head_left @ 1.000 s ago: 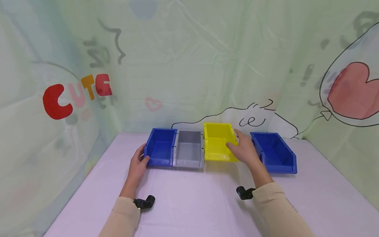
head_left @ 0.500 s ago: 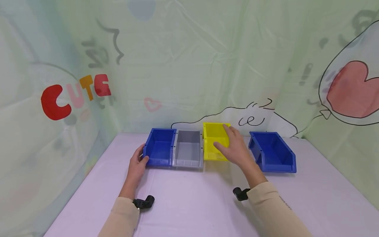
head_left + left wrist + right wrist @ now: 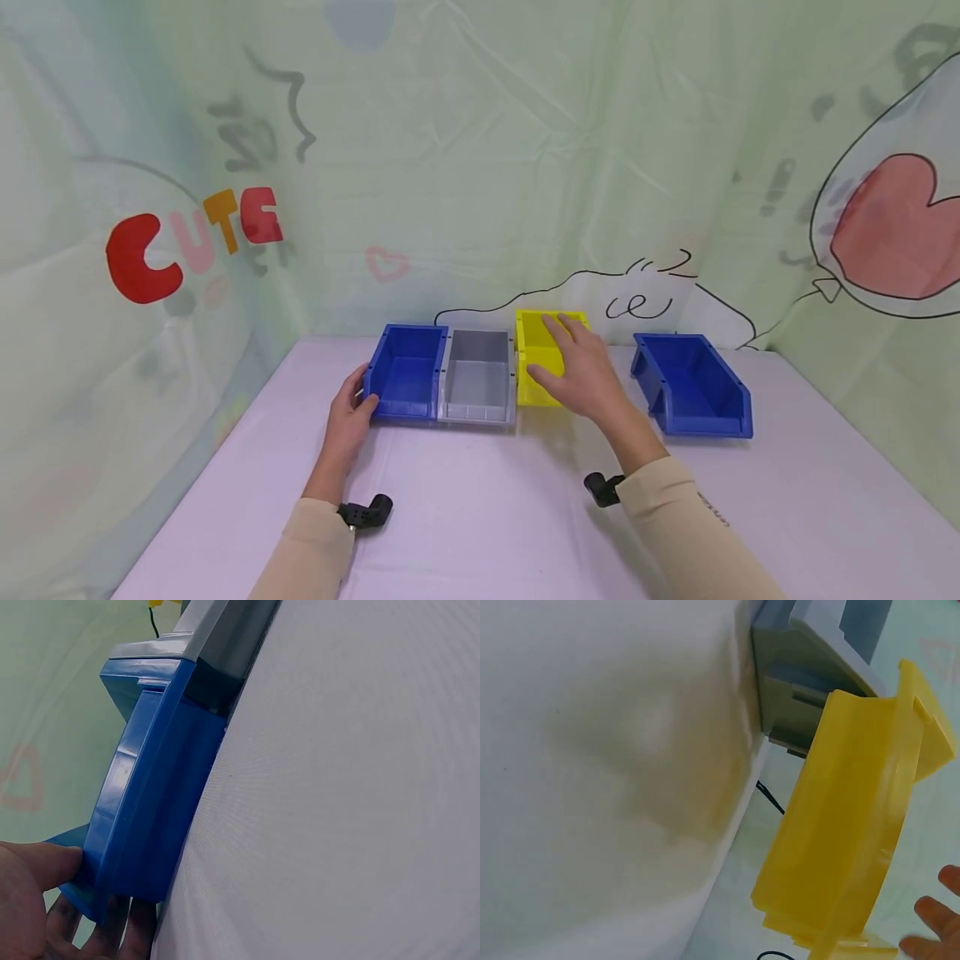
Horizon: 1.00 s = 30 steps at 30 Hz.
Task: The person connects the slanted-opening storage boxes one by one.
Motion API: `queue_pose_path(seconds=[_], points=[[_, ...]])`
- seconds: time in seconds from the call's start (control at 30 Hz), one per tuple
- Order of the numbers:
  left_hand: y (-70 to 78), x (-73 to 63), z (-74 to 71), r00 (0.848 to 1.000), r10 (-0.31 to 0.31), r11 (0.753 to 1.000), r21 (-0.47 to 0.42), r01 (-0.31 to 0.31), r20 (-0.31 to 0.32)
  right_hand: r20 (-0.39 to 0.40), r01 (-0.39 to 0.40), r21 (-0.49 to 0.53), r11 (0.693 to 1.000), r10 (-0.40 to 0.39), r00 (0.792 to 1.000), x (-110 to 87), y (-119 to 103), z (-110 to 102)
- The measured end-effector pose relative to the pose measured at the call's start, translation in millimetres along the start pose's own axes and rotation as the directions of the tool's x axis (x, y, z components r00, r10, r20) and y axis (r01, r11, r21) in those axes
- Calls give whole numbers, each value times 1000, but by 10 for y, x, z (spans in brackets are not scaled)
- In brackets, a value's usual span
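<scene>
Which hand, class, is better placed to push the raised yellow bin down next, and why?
Probably the right hand: it is open, close to the yellow bin. The left hand grips the leftmost blue bin, with the gray bin in between.

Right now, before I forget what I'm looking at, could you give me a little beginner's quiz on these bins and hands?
1. What colour is the bin between the left-end blue bin and the yellow bin? A) red B) grey C) green
2. True or false: the left hand is gripping the yellow bin.
3. How many blue bins show in the head view?

Key:
1. B: the grey bin.
2. False: it grips the left-end blue bin.
3. Two, counting the right-end blue bin, which stands apart.
</scene>
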State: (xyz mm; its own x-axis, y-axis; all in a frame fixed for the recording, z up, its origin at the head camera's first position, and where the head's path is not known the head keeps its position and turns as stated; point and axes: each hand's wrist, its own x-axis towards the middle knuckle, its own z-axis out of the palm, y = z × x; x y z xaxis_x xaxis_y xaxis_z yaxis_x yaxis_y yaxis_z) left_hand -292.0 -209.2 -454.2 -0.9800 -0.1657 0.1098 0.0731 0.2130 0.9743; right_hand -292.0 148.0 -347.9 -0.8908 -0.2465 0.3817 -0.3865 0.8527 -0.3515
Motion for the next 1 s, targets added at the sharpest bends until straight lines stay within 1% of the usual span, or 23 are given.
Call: queue_pose_path(seconds=[0.07,0.13,0.3,0.47,0.7,1.0], points=[[0,-4,-3,1000,-4,1000,3,4,-2,25,36,2,999,-36,999,0,-32,17],[-3,-5,-3,1000,-6,1000,6,6,-5,68,52,2,999,-52,996,0,-62,41],[-13,3,5,1000,-7,1000,9,7,-6,159,41,19,999,-44,986,-3,-113,110],[-4,9,9,1000,-8,1000,14,8,-10,208,45,26,999,-49,977,-3,-127,172],[18,14,13,1000,1,1000,11,-1,-1,228,51,13,999,-53,972,-20,-128,216],[20,-5,14,1000,-4,1000,19,4,-12,229,71,-21,997,-64,971,-16,-123,236]])
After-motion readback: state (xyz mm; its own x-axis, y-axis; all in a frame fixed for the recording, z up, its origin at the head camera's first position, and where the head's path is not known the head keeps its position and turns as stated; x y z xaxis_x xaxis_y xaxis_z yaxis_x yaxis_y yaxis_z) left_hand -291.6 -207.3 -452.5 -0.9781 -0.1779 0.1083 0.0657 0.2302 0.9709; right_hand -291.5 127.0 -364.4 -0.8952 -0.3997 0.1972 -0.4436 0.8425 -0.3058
